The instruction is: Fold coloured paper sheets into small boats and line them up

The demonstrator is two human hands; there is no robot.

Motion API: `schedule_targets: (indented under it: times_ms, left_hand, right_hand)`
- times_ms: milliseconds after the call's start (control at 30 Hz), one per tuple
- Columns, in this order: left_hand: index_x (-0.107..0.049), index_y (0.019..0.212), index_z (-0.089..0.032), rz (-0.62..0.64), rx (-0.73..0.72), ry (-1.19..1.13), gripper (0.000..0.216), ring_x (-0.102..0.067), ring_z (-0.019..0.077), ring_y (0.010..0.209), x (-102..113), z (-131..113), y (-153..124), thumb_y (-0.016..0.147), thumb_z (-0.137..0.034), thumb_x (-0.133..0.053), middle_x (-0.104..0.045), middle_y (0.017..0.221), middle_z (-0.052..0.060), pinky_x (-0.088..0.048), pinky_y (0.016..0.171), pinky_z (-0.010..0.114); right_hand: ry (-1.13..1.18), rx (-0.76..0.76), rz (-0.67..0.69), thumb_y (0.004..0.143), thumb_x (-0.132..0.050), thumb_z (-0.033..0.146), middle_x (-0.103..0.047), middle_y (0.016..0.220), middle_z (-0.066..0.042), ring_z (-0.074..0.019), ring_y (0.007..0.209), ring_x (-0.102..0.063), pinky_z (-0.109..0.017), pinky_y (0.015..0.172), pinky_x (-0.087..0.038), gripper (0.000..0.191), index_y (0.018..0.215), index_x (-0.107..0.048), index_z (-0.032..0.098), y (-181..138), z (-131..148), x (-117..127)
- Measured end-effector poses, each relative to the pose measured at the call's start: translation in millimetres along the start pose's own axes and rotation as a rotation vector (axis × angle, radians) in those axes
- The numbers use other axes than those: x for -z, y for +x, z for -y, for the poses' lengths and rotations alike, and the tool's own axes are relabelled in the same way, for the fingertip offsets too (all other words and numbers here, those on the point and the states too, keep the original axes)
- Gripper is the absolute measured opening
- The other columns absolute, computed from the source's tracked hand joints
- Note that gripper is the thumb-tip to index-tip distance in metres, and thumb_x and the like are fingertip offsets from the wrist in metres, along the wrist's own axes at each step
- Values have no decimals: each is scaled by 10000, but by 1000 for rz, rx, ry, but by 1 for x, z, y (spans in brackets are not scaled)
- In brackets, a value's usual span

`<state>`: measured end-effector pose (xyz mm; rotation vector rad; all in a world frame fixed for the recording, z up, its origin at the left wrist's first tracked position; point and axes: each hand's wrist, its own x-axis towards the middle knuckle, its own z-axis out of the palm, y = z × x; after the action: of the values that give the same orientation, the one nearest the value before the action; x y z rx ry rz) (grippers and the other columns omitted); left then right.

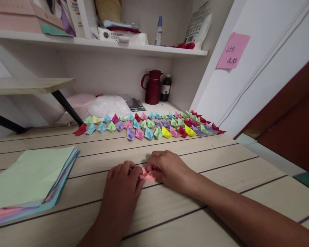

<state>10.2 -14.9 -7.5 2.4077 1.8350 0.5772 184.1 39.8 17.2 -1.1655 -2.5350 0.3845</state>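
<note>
1. The left hand [122,183] and right hand [167,168] meet low on the wooden bench [221,164], each grip pinched narrow on a small pink folded paper [147,176] that lies on the bench between the fingertips.
2. Beyond the hands, rows of coloured paper boats [154,125] stand across the bench, well apart from the pink paper.
3. A stack of coloured paper sheets [31,178], green on top, lies to the left near the bench edge.
4. At the back stand a dark red jug [152,87] and a dark bottle [166,88], side by side.
5. A pink sticky note [233,50] hangs on the white panel to the right.
</note>
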Motion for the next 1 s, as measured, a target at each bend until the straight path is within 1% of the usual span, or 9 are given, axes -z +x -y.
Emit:
schedule_targets:
  times_ms: [200, 333, 467, 667, 800, 900, 1000]
  left_hand:
    - [-620, 891, -245, -30, -11, -51, 129, -564, 228, 923, -2, 0, -1, 820, -151, -566, -605, 978, 18, -393, 847, 426]
    - [-574, 849, -218, -45, 28, -89, 100, -557, 223, 874, -2, 0, -2, 807, -128, -570, -592, 900, 10, -397, 813, 415]
    - [-552, 816, -206, -52, 53, -109, 93, -553, 220, 843, -2, 0, -2, 813, -113, -542, -575, 853, 13, -403, 793, 409]
    - [-609, 846, -211, -11, 52, -139, 138, -555, 232, 936, -5, 2, 1, 810, -112, -520, -589, 981, 46, -406, 839, 424]
    - [-627, 816, -225, -20, 89, -220, 117, -536, 247, 1055, -8, 5, 2, 738, -142, -601, -581, 1076, 47, -369, 923, 458]
    - [-628, 770, -235, -14, 96, -263, 87, -499, 269, 1149, -11, 7, 2, 710, -172, -633, -570, 1152, 46, -328, 974, 488]
    - [-635, 757, -246, -24, 95, -273, 77, -490, 272, 1173, -13, 7, 3, 721, -180, -620, -567, 1188, 40, -316, 989, 496]
  right_hand:
    - [37, 45, -15, 724, -614, 66, -656, 833, 8, -135, 745, -588, -246, 666, -343, 167, 765, -655, 223, -4, -2, -3]
    - [-25, 90, -65, 741, -622, 104, -635, 803, 11, -141, 726, -557, -271, 694, -330, 124, 758, -635, 226, -6, -1, -7]
    - [-79, 88, -84, 750, -615, 123, -622, 791, -2, -146, 714, -531, -277, 683, -317, 84, 718, -598, 199, -6, 1, -8]
    - [23, 44, -86, 712, -627, 69, -625, 761, 11, -124, 688, -519, -246, 658, -315, 122, 712, -600, 189, -2, 0, -9]
    - [97, 26, -73, 728, -674, 110, -641, 746, 20, -126, 701, -543, -238, 665, -330, 99, 738, -637, 201, -1, -2, -10]
    - [127, 43, -46, 721, -698, 105, -650, 756, 32, -126, 730, -561, -238, 693, -349, 134, 772, -650, 220, -1, -3, -10]
    - [145, 87, -17, 758, -685, 124, -661, 791, 30, -134, 787, -583, -243, 732, -370, 133, 820, -665, 241, -2, -4, -9]
